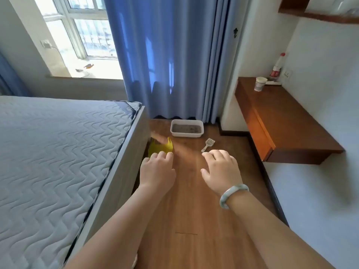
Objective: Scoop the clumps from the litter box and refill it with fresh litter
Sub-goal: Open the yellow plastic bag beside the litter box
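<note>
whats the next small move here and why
Probably step closer and lower the right hand to the scoop. It and the left hand are open and hold nothing. The scoop lies on the floor just right of the litter box, which holds grey litter. The yellow bag lies beside the bed.

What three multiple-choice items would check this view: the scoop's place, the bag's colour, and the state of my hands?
1. Where is the scoop relative to the litter box? A inside it; B on the floor, right of it; C on the bed.
2. What colour is the bag? A yellow; B blue; C white.
3. What do the hands hold? A scoop; B bag; C nothing.
B: it lies on bare wood, apart from the box. A: plainly yellow. C: left hand and right hand show loose, empty fingers.
</note>
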{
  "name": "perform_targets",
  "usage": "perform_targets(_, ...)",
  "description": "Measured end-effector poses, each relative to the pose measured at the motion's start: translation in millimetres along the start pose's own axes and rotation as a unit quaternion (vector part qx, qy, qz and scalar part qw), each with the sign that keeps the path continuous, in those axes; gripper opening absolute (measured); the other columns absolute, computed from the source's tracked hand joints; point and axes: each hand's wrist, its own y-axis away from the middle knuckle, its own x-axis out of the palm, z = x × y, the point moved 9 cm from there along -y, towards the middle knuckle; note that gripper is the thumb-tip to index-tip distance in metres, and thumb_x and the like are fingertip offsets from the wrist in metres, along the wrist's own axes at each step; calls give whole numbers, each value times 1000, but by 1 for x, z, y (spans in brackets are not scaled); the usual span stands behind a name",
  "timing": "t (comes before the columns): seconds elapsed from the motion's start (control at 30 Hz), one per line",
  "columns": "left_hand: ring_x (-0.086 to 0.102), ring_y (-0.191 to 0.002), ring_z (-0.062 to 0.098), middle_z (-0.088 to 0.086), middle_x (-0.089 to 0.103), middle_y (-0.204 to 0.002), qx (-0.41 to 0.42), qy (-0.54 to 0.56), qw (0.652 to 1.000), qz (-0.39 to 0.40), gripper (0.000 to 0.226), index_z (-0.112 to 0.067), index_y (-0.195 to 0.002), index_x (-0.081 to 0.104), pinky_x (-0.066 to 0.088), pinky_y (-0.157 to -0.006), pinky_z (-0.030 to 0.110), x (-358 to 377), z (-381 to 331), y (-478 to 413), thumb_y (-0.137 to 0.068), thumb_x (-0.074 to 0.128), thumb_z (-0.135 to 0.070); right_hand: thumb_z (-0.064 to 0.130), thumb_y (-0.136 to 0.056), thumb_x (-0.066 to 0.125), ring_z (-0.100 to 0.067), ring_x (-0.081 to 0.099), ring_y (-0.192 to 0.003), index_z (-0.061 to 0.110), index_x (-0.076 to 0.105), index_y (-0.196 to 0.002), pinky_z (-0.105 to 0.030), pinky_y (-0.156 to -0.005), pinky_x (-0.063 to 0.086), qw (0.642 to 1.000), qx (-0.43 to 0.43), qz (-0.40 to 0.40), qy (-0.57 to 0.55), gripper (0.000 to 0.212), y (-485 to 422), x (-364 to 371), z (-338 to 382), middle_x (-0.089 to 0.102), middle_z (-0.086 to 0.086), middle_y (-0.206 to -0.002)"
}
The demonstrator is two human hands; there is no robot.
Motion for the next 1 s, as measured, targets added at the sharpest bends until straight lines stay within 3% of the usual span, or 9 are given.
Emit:
perform_targets(0.07, 52, -112, 20, -2, 55, -123, -8, 12, 1000, -1, 41, -22, -130, 44, 41, -88, 33, 10, -1, -27, -92, 45, -38, 24, -69, 75, -28, 60, -97, 15, 64, -107, -41, -80, 51, 999, 10, -42, -26, 41, -23, 7, -18, 65, -3, -101)
perform_targets(0.2, 53, -109, 21, -2, 57, -120, -14, 19, 1000, 2, 42, -22, -129, 45, 42, -86, 33, 27, 0, -76, -92, 46, -41, 22, -70, 74, -27, 61, -91, 14, 63, -111, -40, -71, 52, 999, 9, -20, -29, 43, -66, 34, -35, 65, -3, -101)
perform_targets(0.4, 53, -108, 21, -1, 56, -119, -27, 25, 999, 13, 40, -21, -127, 45, 40, -87, 34, 53, 11, -143, -92, 46, -40, 25, -79, 66, -28, 56, -104, 15, 58, -119, -41, -83, 48, 999, -20, 22, -16, 42, -136, 71, -44, 61, -4, -113)
perform_targets(0.6, 53, -107, 21, -1, 57, -117, -22, 28, 999, 23, 35, -22, -122, 47, 41, -85, 33, 80, 33, -234, -92, 45, -38, 26, -79, 65, -27, 55, -105, 17, 59, -118, -40, -85, 47, 999, -22, 35, -9, 40, -220, 113, -51, 61, -3, -115)
perform_targets(0.83, 51, -111, 20, -3, 55, -120, 1, 31, 999, 37, 35, -24, -122, 46, 38, -85, 32, 100, 62, -352, -91, 44, -39, 24, -61, 80, -24, 63, -85, 17, 67, -100, -37, -68, 54, 1000, -9, 25, 9, 42, -330, 147, -51, 66, -1, -94)
perform_targets(1.0, 51, -111, 20, -3, 56, -120, 18, 37, 998, 51, 34, -23, -121, 48, 39, -85, 32, 108, 74, -418, -91, 44, -39, 24, -57, 80, -24, 62, -82, 17, 67, -96, -35, -68, 53, 1000, -5, 14, 27, 42, -394, 161, -59, 66, -1, -89)
